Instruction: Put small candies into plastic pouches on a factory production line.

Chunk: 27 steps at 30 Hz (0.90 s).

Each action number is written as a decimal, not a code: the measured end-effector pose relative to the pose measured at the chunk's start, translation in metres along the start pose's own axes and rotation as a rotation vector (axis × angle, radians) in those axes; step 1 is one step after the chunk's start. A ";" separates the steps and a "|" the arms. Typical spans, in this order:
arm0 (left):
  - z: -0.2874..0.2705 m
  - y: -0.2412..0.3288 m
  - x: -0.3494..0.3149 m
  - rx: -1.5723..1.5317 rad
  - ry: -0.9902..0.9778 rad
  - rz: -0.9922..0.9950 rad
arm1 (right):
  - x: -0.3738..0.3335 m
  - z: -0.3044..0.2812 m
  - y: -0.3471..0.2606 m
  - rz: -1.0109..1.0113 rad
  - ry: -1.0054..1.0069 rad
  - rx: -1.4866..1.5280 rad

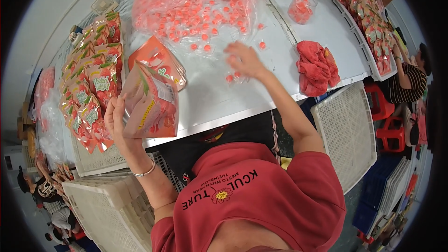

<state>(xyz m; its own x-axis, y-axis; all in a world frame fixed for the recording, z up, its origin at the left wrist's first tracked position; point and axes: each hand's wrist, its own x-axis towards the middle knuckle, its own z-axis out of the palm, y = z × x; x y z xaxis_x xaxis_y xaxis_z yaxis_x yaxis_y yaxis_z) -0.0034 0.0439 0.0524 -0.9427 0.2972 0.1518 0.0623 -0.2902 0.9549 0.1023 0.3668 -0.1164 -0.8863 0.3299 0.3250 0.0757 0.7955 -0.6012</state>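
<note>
My left hand [115, 115] is closed on the edge of a red and pink printed pouch [156, 107], which stands tilted at the table's near edge. Above the table, my right hand [245, 59] reaches forward with its fingers apart, slightly blurred, and I see nothing in it. Just below that hand lie a few clear-wrapped red candies [229, 78]. Farther off, a large clear plastic bag [200, 7] spills many more of these candies onto the table. A stack of flat pouches [161, 58] lies behind the held one.
Filled pouches [95, 79] stand in rows at the left; another crate of pouches [368, 23] is at the right. A red cloth [315, 67] and a clear jar of candies [302, 8] rest on the white table [205, 107]. Plastic crates [343, 135] flank me. Other people work nearby.
</note>
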 end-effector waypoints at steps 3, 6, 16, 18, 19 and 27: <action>-0.013 0.004 0.001 0.046 0.035 0.005 | 0.011 -0.069 0.000 0.090 0.281 0.793; -0.008 0.007 0.001 0.009 0.146 0.004 | 0.009 -0.104 0.006 0.110 0.200 1.008; 0.009 -0.007 0.008 0.019 -0.108 -0.035 | -0.022 0.037 -0.035 -0.236 0.073 -0.363; 0.015 -0.009 0.012 0.029 -0.121 -0.066 | -0.019 0.048 -0.024 -0.241 0.025 -0.389; 0.018 -0.011 0.015 0.040 -0.132 -0.104 | -0.015 0.054 -0.018 -0.243 -0.029 -0.414; 0.063 -0.061 0.039 0.463 -0.254 0.284 | 0.067 -0.061 -0.123 0.258 0.389 1.536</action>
<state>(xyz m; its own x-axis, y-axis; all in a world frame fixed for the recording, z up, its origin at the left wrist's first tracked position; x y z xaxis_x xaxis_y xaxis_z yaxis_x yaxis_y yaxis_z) -0.0234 0.1307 0.0160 -0.7639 0.4908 0.4189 0.4905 0.0199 0.8712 0.0613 0.3218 0.0236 -0.7402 0.6622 0.1166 -0.5238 -0.4592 -0.7175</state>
